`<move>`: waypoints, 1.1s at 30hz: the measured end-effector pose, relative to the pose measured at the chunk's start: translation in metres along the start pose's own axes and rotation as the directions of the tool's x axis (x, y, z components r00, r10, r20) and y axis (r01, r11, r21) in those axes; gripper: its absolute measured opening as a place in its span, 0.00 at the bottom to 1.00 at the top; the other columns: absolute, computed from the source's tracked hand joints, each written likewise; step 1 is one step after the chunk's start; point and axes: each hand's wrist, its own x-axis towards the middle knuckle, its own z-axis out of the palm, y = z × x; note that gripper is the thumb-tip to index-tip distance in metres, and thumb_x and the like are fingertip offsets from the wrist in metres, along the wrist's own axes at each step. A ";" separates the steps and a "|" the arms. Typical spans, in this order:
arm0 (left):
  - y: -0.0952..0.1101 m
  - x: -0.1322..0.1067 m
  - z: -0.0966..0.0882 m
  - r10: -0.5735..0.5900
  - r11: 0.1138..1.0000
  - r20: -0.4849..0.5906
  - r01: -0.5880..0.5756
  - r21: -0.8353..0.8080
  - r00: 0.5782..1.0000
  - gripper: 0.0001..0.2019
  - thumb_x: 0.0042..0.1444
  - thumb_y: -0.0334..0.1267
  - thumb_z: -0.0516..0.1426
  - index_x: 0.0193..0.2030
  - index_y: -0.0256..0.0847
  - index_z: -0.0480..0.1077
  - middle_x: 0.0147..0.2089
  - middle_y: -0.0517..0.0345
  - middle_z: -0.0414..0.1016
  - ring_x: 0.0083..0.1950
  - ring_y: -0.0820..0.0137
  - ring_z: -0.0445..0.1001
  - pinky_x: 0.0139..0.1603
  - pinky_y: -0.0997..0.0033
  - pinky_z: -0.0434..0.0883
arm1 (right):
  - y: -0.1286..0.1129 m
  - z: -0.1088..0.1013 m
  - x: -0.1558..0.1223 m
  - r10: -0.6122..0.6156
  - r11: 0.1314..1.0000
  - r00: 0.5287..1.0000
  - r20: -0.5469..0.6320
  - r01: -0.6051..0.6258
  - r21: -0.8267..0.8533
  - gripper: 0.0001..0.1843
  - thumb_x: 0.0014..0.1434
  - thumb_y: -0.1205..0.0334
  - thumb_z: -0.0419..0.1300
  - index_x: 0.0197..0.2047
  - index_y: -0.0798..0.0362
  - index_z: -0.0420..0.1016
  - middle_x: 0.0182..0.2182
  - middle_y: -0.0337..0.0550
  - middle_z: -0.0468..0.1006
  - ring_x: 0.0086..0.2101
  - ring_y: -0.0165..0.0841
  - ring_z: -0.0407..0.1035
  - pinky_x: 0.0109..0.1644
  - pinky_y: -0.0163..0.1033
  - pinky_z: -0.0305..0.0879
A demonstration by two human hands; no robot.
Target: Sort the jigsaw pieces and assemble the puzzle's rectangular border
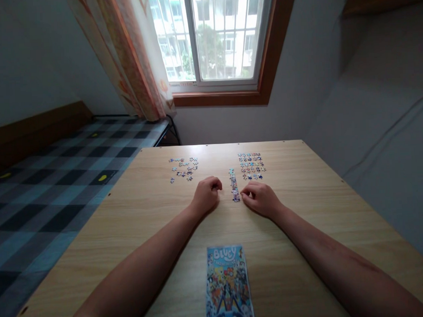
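Note:
A narrow upright strip of joined jigsaw puzzle pieces (pixel 234 185) lies on the wooden table between my two hands. To its right, my right hand (pixel 261 198) is closed in a pinch, with the fingertips close to the strip's lower end. Whether a piece is between those fingertips is too small to tell. My left hand (pixel 207 193) rests to the left of the strip, fingers curled in and apart from it; what they hold, if anything, is hidden. Loose puzzle pieces (pixel 187 168) are scattered beyond my left hand. Rows of puzzle pieces (pixel 251 164) lie beyond my right hand.
A Bluey picture box or sheet (pixel 228 282) lies on the table (pixel 159 239) between my forearms. Left of the table is a bed with a checked cover (pixel 70 191). Behind the table are a wall, a curtain (pixel 124 55) and a window (pixel 224 38).

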 end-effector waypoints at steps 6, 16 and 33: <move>0.000 0.000 -0.001 -0.068 0.997 -0.022 0.069 0.038 0.997 0.11 0.43 0.22 0.50 0.22 0.41 0.67 0.25 0.61 0.72 0.31 0.70 0.69 0.35 0.70 0.65 | 0.000 0.001 0.000 -0.003 1.000 1.000 -0.007 0.003 0.002 0.07 0.58 0.68 0.61 0.28 0.51 0.76 0.27 0.40 0.76 0.30 0.33 0.68 0.37 0.38 0.61; -0.001 0.000 -0.001 -0.089 0.995 -0.019 0.090 0.053 0.996 0.10 0.44 0.24 0.51 0.22 0.41 0.69 0.25 0.60 0.74 0.30 0.69 0.70 0.35 0.70 0.66 | 0.001 0.000 0.001 0.008 1.000 1.000 -0.017 -0.008 0.019 0.07 0.57 0.68 0.61 0.27 0.51 0.75 0.27 0.39 0.76 0.30 0.33 0.68 0.37 0.38 0.61; -0.003 0.001 0.000 -0.106 0.993 -0.009 0.107 0.057 0.994 0.10 0.44 0.24 0.51 0.22 0.41 0.71 0.26 0.59 0.75 0.31 0.69 0.71 0.36 0.70 0.66 | 0.002 0.001 0.001 -0.004 1.000 1.000 -0.026 0.004 0.026 0.08 0.57 0.68 0.61 0.27 0.51 0.74 0.26 0.39 0.74 0.29 0.32 0.67 0.37 0.37 0.60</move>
